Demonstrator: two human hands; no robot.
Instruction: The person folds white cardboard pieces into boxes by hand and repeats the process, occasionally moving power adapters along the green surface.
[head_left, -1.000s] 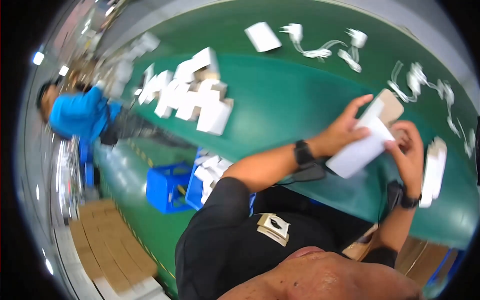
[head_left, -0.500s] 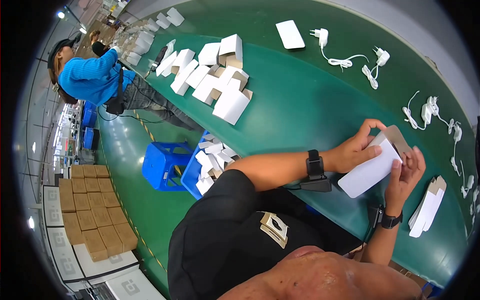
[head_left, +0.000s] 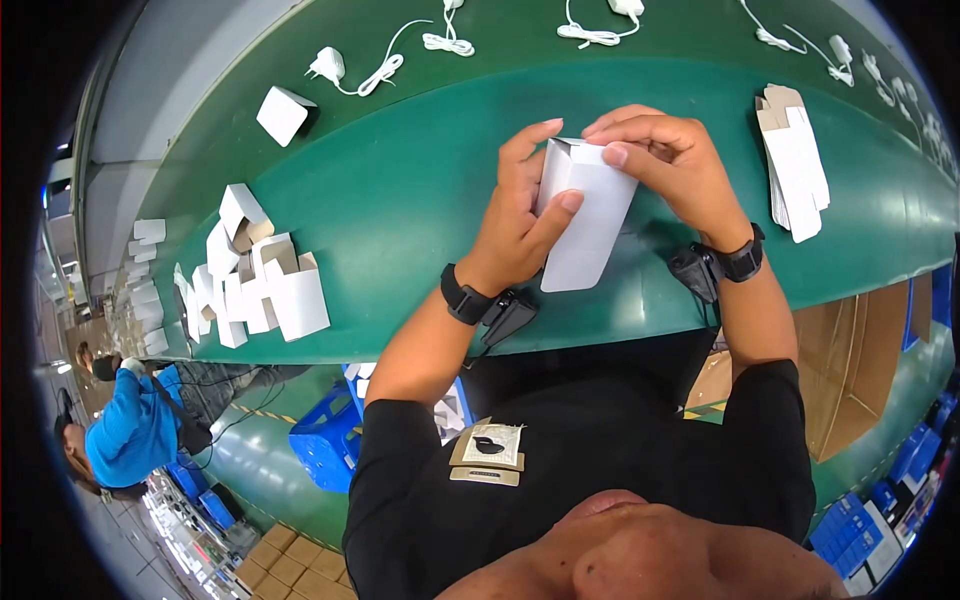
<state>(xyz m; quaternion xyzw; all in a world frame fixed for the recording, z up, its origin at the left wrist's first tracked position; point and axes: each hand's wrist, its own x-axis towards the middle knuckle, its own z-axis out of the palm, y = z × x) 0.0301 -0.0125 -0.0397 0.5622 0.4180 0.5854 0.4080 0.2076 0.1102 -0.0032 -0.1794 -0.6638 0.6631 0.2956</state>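
Note:
A white folding carton [head_left: 588, 225] is held above the green table, tilted slightly. My left hand [head_left: 520, 215] is wrapped round its left side, thumb lying on the front face. At the top end, my right hand [head_left: 675, 160] pinches the folded flap edge, its thumb on the front and its fingers over the top. The flap at that end looks closed down; the inside of the carton is hidden. To the right of my right hand lies a stack of flattened white cartons [head_left: 800, 175] with brown inner sides.
Several folded white cartons [head_left: 300, 300] stand on the table [head_left: 420, 230] at left, with a single carton [head_left: 283, 115] farther back. White plug chargers [head_left: 328, 66] with coiled cables line the far side. A blue stool [head_left: 325, 440] and a co-worker in blue [head_left: 130, 425] are at lower left.
The view has swung to the right. My right hand has moved to the carton's top end, where the brown-sided flap that stood open is now folded down. The left hand keeps hold.

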